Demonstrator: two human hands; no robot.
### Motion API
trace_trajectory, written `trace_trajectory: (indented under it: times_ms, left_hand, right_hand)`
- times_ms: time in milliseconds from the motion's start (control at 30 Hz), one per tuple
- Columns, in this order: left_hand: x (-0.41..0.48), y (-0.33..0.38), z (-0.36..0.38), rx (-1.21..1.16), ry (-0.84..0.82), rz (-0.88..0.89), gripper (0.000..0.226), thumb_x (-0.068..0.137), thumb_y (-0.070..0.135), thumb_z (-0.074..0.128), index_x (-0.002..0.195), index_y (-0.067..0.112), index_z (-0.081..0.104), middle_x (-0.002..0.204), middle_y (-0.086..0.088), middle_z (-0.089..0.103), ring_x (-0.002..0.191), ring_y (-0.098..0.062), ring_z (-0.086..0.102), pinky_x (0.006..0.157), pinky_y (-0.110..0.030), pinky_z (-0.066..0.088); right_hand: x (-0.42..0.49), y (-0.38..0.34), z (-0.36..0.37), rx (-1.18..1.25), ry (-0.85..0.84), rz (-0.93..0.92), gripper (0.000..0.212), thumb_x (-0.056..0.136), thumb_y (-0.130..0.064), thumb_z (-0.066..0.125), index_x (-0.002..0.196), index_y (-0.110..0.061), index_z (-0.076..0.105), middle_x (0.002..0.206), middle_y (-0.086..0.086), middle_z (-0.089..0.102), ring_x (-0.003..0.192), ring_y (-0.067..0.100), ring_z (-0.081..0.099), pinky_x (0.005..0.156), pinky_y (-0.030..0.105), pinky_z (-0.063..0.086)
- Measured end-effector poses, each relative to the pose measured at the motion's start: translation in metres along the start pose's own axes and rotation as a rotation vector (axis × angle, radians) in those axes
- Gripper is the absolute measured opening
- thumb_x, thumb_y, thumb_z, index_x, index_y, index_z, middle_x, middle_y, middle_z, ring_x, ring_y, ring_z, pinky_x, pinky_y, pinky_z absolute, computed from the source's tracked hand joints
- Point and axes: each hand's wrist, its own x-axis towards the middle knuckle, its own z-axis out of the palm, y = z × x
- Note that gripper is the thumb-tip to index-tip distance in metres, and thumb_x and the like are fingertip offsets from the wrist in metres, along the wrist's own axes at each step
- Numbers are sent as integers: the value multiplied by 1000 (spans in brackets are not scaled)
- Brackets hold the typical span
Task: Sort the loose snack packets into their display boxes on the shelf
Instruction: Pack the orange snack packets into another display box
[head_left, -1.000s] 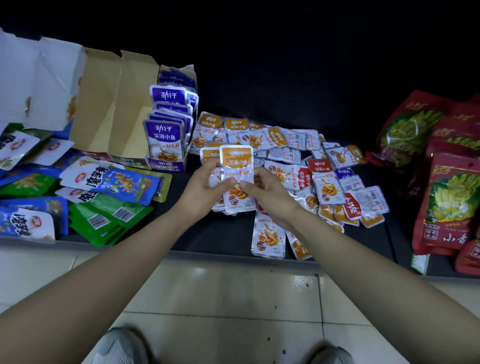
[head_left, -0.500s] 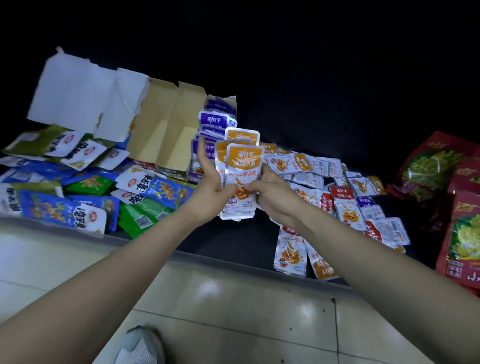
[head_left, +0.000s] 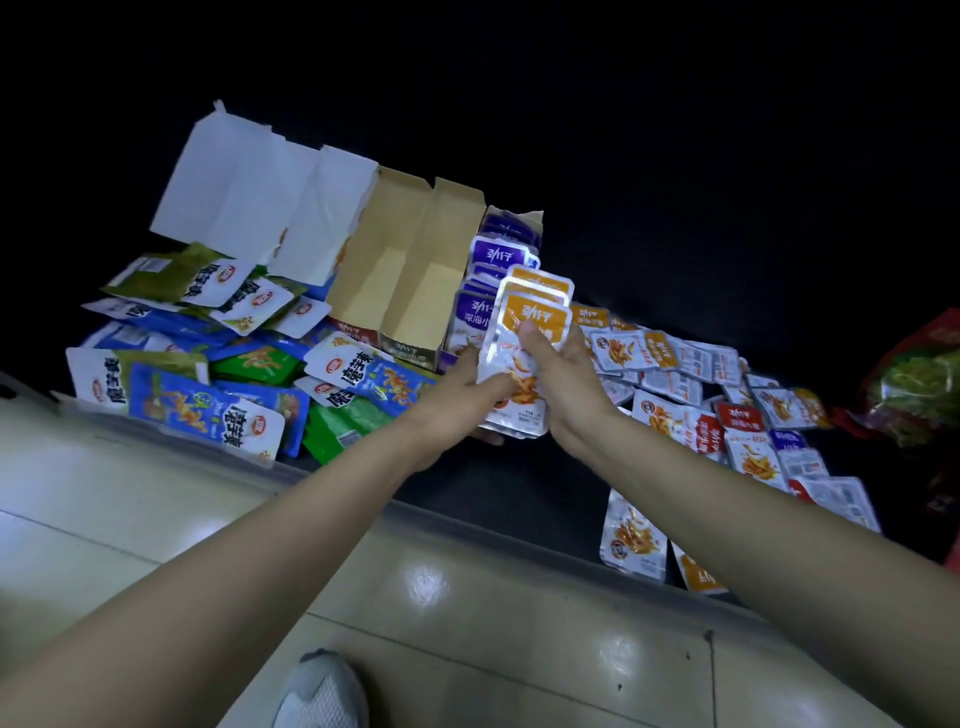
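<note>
Left hand (head_left: 464, 387) and right hand (head_left: 567, 375) both clamp a fanned stack of orange-topped silver foil snack packets (head_left: 525, 364) near the open brown cardboard display box (head_left: 415, 291). Probably light, floppy, slick; pinch both side edges.

Has carried the stack of orange packets (head_left: 540, 312) up and to the left, off the loose pile (head_left: 675, 384) and against the purple packets (head_left: 498, 254) standing in the display box (head_left: 410, 270); a second ago held it low over that pile, short of the box. Has fanned it too, showing three staggered orange tops instead of one front packet. Has dropped the left grip (head_left: 457, 384) from the stack's left edge, thumb on the face, to under its lower left corner. Has slid the thumb of the right grip (head_left: 566, 379) up to the orange band. Has swung and tilted the view, slanting the shelf (head_left: 498, 483) and leaving one shoe (head_left: 322, 691) in sight instead of two.
</note>
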Motion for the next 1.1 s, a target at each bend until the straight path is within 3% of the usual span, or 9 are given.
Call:
trace_trajectory:
  times_ms: [100,167,333,400,500,600,700,933,1100]
  left_hand:
    - [1,3,-7,-10,22,53,37,95,12,53,131,17,45,103,-2,67,81,-13,67,59,-27,54]
    - [3,5,-19,16,72,109,36,94,4,51,128,17,49,104,-2,67,80,-7,65,64,-19,50]
    - [8,15,-55,103,248,221,34,94,2,52,115,28,55,97,18,63,76,15,61,69,-11,47]
    - [17,20,-71,122,268,243,32,94,8,55,124,19,57,107,7,67,89,6,64,74,-14,51]
    - [33,26,-92,103,363,251,37,93,20,60,129,21,55,114,2,63,103,-15,62,85,-31,53]
    - [48,27,-107,233,432,260,48,95,20,58,141,18,45,127,-1,55,112,-16,54,90,-29,47]
    - [60,20,-115,380,431,263,53,96,21,55,146,19,39,146,-4,44,134,-20,40,109,-41,37]
    - [69,5,-108,532,347,273,56,96,8,48,148,27,35,145,-9,45,137,-28,33,110,-45,34]
    - [77,7,-105,580,348,231,63,95,16,50,151,32,27,145,-4,46,138,-27,30,110,-46,32]
  right_hand:
    - [8,-7,15,-2,-14,59,33,99,-22,54,128,-16,41,111,9,67,90,24,70,75,40,59]
    - [16,-12,22,1,-46,95,37,97,-15,54,131,-7,43,112,14,66,86,24,69,70,36,58]
    - [33,-31,44,-186,-244,50,19,95,-14,59,114,-11,56,107,5,68,96,24,65,86,39,52]
    - [43,-43,56,-181,-239,19,12,98,-12,55,109,-10,57,98,4,69,89,23,67,81,38,53]
    - [68,-55,71,-193,-110,-85,31,98,-11,54,126,0,47,117,14,65,106,29,65,90,42,54]
    - [87,-60,81,-213,-44,-169,33,98,-10,54,128,-1,41,123,13,61,109,24,62,89,39,54]
    - [93,-54,89,-244,-24,-228,29,97,-4,54,122,-9,39,119,9,59,110,23,60,92,39,53]
    - [107,-27,88,-809,33,-315,40,90,-17,66,122,-9,42,115,7,63,111,29,60,99,50,43]
    - [118,-31,83,-1132,27,-318,45,89,-25,67,129,-13,51,120,9,63,114,30,56,100,45,42]
